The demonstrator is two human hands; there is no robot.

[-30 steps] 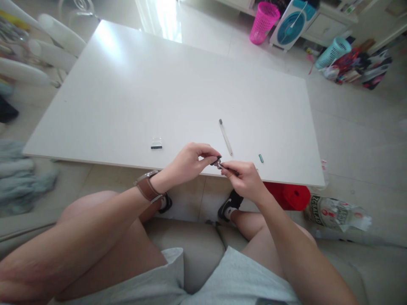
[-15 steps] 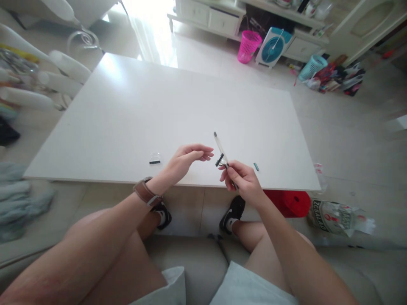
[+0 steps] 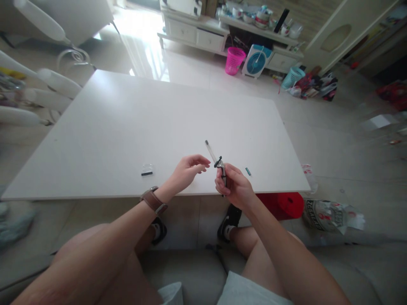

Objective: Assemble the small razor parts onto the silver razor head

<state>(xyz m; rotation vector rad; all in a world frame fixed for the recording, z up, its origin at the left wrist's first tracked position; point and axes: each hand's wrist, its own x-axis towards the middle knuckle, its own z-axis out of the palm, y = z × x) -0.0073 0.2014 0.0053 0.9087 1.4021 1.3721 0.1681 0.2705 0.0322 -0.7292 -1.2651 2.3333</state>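
drawn back from the razor (image 3: 223, 173), the left grip (image 3: 187, 169) now stands just beside its head; a second ago those fingers were on it. the razor has also swung, its handle now pointing nearly straight toward the body, and the view has tipped up to show more of the far side of the room.

the left grip is released, fingers loosely curled; the right grip (image 3: 235, 182) is closed around the razor's handle, holding it over the near edge of the counter (image 3: 159, 123).

of the containers, a small clear plastic case (image 3: 147, 167) lies on the counter left of the hands, a black strip along its near side. on the floor are a pink latticed basket (image 3: 235, 61) and a pale blue basket (image 3: 292, 78); their contents are too small to tell. a crinkled, printed plastic bag (image 3: 330, 215) lies at the right.

the razor has a black bar-shaped head, a shiny metallic neck and a dark handle with light parts. beyond it on the smooth white counter lies a slim translucent stick (image 3: 210, 151) with a dark end; right of the hand sits a small green oblong piece (image 3: 248, 171).
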